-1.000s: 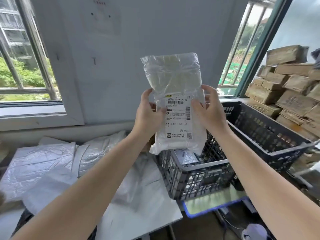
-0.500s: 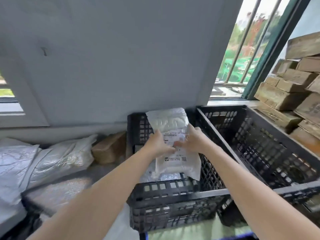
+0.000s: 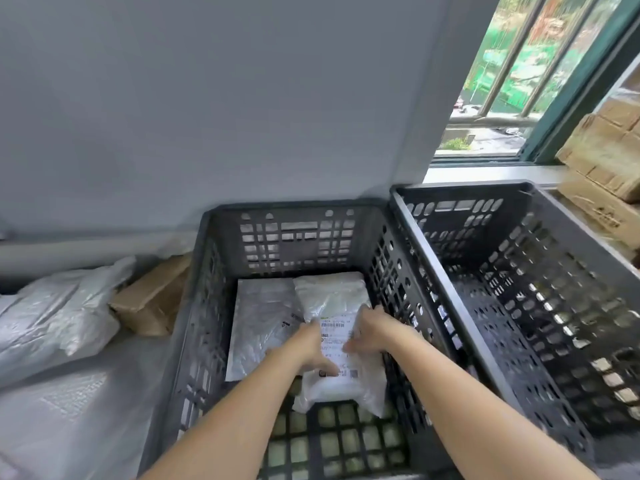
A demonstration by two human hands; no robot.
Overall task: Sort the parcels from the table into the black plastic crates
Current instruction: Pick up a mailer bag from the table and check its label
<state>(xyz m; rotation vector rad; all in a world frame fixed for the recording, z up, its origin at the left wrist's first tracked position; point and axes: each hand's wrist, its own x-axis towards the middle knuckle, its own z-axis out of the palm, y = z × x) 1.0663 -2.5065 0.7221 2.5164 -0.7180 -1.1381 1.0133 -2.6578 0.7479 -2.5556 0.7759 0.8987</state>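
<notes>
- Far left, grey poly bags (image 3: 55,323) lie heaped: slack, crinkled film with a dull shine, waiting to be sorted, I'd say.
- Just beside them a brown carton (image 3: 152,299) leans against the left crate's outer wall, its corners stiff and its surface matt.
- The left crate (image 3: 298,233) is black moulded plastic with rigid lattice walls and a grid floor.
- A silver mailer (image 3: 263,317) lies flat inside it on the left, thin and glossy.
- The left hand (image 3: 308,348) holds the parcel's left edge with its thumb across the label. The fingers beneath are hidden.
- The white parcel (image 3: 332,296) sits low in this crate, overlapping the silver mailer's right edge. It is a soft, puffy bag with a printed label facing up.
- Done well, it goes down flat with the label up and tight to the right wall. The slippery film may slide on the mailer, so the person should let go only once it rests.
- The right hand (image 3: 374,334) pinches the right edge the same way, though blur softens the fingertips.
- The right crate (image 3: 519,237) touches the first and has the same lattice. I see no parcels in it.
- Far right, cardboard boxes (image 3: 606,150) are stacked by the window.
</notes>
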